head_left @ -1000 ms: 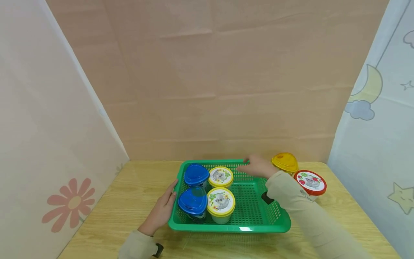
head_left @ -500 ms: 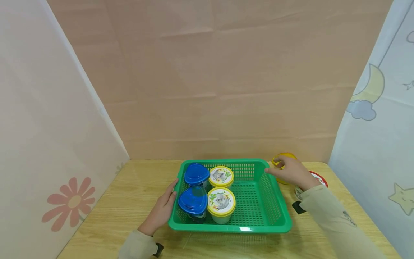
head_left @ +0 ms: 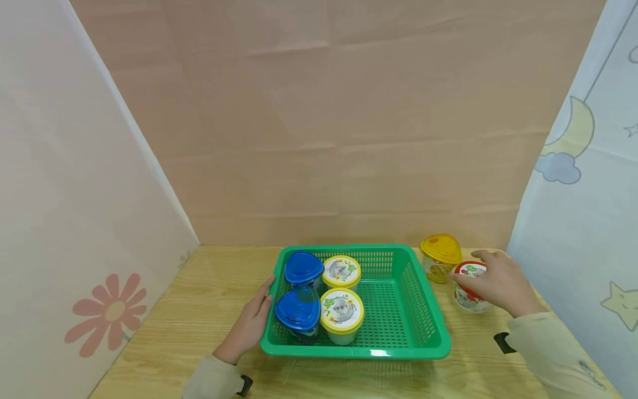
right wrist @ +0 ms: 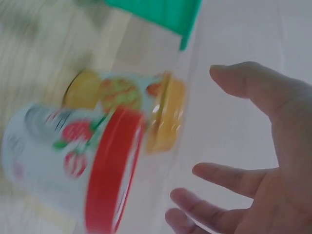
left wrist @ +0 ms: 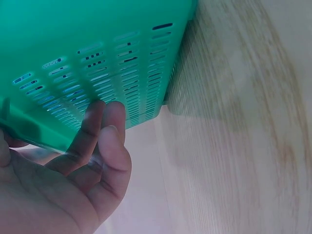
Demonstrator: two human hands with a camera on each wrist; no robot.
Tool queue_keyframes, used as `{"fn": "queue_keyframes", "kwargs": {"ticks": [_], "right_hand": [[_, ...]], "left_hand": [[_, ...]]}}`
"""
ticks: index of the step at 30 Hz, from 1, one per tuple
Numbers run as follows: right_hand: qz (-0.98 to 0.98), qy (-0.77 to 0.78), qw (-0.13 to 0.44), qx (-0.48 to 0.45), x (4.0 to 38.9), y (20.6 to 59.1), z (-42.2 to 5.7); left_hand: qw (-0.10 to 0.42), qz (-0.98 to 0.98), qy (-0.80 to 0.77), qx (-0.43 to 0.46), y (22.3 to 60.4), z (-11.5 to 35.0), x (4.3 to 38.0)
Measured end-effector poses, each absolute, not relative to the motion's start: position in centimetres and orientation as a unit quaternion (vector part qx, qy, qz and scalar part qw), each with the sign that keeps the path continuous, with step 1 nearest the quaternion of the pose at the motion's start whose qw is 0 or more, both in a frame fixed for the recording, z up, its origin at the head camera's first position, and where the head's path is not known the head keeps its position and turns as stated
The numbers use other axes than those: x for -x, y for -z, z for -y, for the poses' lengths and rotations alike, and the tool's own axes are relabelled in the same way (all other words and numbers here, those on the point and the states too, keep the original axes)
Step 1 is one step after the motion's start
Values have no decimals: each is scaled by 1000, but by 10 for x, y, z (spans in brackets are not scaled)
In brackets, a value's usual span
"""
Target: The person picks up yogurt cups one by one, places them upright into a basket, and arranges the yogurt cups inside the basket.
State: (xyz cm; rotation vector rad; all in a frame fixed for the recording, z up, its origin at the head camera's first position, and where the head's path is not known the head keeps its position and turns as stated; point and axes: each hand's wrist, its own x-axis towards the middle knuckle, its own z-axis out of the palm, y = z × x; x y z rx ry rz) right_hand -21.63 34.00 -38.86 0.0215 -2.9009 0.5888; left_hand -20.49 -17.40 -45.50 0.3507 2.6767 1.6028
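The right hand (head_left: 505,282) hangs over the red cup (head_left: 471,302), thumb and fingers spread wide and holding nothing, with the cup upright on the table (head_left: 199,299) right of the basket (head_left: 354,352) and the orange cup (head_left: 441,249) just behind it. The left hand (head_left: 244,328) rests at the basket's left side, its loosely bent fingers against the slotted outer wall. Inside, two blue cups (head_left: 298,307) line the left wall, with two yellow-rimmed cups (head_left: 342,311) beside them.
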Motion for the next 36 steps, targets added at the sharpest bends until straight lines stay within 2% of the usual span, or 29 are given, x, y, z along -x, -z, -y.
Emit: {"fn": "queue_keyframes", "kwargs": {"ticks": [12,36], "right_hand": [[984,-160,62,52,214,410,-371],[982,-172,25,71,220,422,-379]], "left_hand": [[-10,-855,-504,-122,457,174,205],[-7,-853,-509,-118,457,174,206]]}}
